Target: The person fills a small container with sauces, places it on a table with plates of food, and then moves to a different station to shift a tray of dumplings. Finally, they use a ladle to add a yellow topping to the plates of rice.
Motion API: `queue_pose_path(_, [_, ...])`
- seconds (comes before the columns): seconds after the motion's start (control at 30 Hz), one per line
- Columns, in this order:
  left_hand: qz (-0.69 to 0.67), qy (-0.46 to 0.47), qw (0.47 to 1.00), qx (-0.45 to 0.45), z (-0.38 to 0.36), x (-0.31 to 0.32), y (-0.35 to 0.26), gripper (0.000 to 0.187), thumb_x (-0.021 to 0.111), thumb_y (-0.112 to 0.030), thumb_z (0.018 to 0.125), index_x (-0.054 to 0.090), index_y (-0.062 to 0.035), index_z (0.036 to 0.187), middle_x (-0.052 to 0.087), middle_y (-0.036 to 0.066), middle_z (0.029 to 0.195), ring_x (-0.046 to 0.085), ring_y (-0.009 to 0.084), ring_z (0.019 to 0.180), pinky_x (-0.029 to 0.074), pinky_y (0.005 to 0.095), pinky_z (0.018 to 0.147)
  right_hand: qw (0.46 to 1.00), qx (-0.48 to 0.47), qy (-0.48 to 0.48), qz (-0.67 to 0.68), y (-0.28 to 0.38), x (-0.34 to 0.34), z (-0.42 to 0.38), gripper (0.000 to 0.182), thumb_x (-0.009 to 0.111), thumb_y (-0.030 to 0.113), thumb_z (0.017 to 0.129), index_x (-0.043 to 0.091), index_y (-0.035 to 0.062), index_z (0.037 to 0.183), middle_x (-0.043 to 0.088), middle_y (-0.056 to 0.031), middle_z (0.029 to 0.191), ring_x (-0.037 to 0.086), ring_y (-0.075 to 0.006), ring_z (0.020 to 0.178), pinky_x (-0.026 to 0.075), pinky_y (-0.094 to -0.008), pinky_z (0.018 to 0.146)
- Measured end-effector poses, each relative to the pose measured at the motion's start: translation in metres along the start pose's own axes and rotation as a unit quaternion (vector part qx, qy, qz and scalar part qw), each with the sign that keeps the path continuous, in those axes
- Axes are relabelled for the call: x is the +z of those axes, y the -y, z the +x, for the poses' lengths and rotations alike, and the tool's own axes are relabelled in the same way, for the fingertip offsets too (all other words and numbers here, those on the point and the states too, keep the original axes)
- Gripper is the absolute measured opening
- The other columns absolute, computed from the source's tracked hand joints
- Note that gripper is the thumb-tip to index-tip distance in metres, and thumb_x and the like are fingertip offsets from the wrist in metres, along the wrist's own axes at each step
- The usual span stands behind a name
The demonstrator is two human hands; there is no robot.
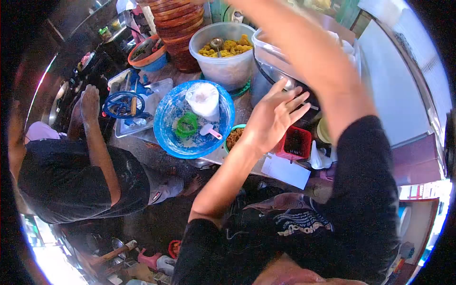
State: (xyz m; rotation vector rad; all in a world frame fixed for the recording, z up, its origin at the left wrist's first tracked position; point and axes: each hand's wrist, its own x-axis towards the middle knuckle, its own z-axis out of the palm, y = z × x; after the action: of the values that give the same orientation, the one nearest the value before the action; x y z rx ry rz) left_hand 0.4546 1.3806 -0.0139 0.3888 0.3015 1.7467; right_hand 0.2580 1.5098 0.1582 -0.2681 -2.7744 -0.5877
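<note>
Our left hand (273,118) hovers open and empty beside the blue bowl (166,126); our right hand's state we cannot tell, since it is out of view.

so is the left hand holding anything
No, the left hand is open with fingers spread, hovering empty above the red basket.

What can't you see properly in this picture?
- Right hand: cut off by the top edge of the head view; only the raised forearm shows, so what it holds is unknown.
- Clear tub: its inside is hidden behind that forearm.
- Red basket: contents too dark to tell.
- Left hand: open and holding nothing, but it covers what lies under it.
- Co-worker's hand: what it rests on is in shadow.
</note>
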Motion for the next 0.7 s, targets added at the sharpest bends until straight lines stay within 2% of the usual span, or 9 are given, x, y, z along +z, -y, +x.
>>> queue_pose_path(0.07, [0.035,0.035,0.998,0.040,-0.032,-0.008,-0.007,0.053,0.045,-0.013,0.084,0.025,-0.0005,0.132,0.040,0.017,0.128,0.043,0.0275,0.115,0.035,0.0380,0.099,0.993,0.042,0.044,0.099,0.030,0.045,0.009,0.028,0.061,0.015,0.070,0.066,0.0082,0.097,0.060,-0.0133,0.107,0.059,-0.0261,0.099,0.049,-0.0387,0.079])
queue_pose_path(0.1, [0.040,0.016,0.997,0.066,-0.050,-0.015,-0.008,0.051,0.040,-0.017,0.088,0.023,-0.0002,0.133,0.035,0.020,0.131,0.041,0.0298,0.118,0.032,0.0387,0.101,0.984,0.026,0.033,0.171,0.038,0.091,0.023,0.029,0.053,0.017,0.073,0.064,0.0088,0.099,0.060,-0.0120,0.108,0.061,-0.0268,0.094,0.049,-0.0416,0.073])
queue_pose_path(0.17, [0.052,-0.092,0.992,0.070,-0.094,-0.024,-0.017,0.049,0.034,-0.018,0.090,0.021,-0.0004,0.134,0.032,0.023,0.133,0.037,0.0331,0.121,0.030,0.0396,0.102,0.969,0.118,0.050,0.209,0.048,0.133,0.006,0.029,0.049,0.020,0.078,0.064,0.0149,0.102,0.060,-0.0103,0.108,0.059,-0.0269,0.099,0.048,-0.0418,0.079])
queue_pose_path(0.23, [0.097,-0.117,0.983,0.102,-0.129,-0.050,-0.018,0.048,0.030,-0.018,0.092,0.018,-0.0007,0.135,0.029,0.025,0.133,0.034,0.0360,0.122,0.028,0.0403,0.103,0.958,0.188,0.106,0.186,0.048,0.192,0.013,0.029,0.049,0.022,0.080,0.063,0.0154,0.105,0.058,-0.0082,0.113,0.057,-0.0258,0.103,0.047,-0.0427,0.082])
queue_pose_path(0.33, [0.131,-0.229,0.957,0.116,-0.178,-0.072,-0.021,0.054,0.038,-0.017,0.089,0.016,-0.0005,0.136,0.028,0.025,0.134,0.035,0.0365,0.122,0.029,0.0399,0.103,0.927,0.261,0.195,0.184,0.040,0.267,0.013,0.030,0.047,0.023,0.083,0.061,0.0163,0.109,0.053,-0.0068,0.121,0.052,-0.0253,0.110,0.045,-0.0442,0.084])
queue_pose_path(0.4, [0.104,-0.277,0.946,0.133,-0.208,-0.087,-0.019,0.061,0.046,-0.014,0.085,0.016,-0.0007,0.136,0.029,0.025,0.134,0.036,0.0353,0.122,0.030,0.0396,0.102,0.931,0.264,0.189,0.167,0.045,0.258,-0.008,0.034,0.046,0.024,0.084,0.058,0.0129,0.114,0.050,-0.0081,0.124,0.049,-0.0286,0.113,0.045,-0.0439,0.086])
queue_pose_path(0.5, [0.101,-0.342,0.920,0.163,-0.238,-0.101,-0.014,0.059,0.043,-0.014,0.085,0.016,0.0003,0.136,0.030,0.026,0.133,0.037,0.0369,0.121,0.031,0.0394,0.101,0.905,0.293,0.222,0.216,0.031,0.319,0.008,0.037,0.045,0.024,0.084,0.054,0.0086,0.117,0.049,-0.0099,0.125,0.049,-0.0312,0.112,0.045,-0.0464,0.084])
queue_pose_path(0.6, [0.082,-0.355,0.914,0.179,-0.245,-0.113,-0.016,0.057,0.041,-0.013,0.086,0.016,0.0014,0.136,0.030,0.028,0.132,0.037,0.0381,0.120,0.032,0.0394,0.101,0.880,0.318,0.195,0.293,0.022,0.331,0.018,0.034,0.043,0.021,0.085,0.057,0.0061,0.112,0.052,-0.0148,0.120,0.052,-0.0314,0.108,0.046,-0.0472,0.082])
queue_pose_path(0.7, [0.085,-0.356,0.914,0.176,-0.243,-0.119,-0.021,0.058,0.042,-0.014,0.086,0.016,0.0019,0.135,0.031,0.028,0.131,0.038,0.0376,0.120,0.033,0.0393,0.100,0.956,0.168,0.210,0.116,0.010,0.311,0.025,0.032,0.043,0.019,0.084,0.061,0.0057,0.106,0.056,-0.0180,0.112,0.055,-0.0321,0.103,0.046,-0.0458,0.082])
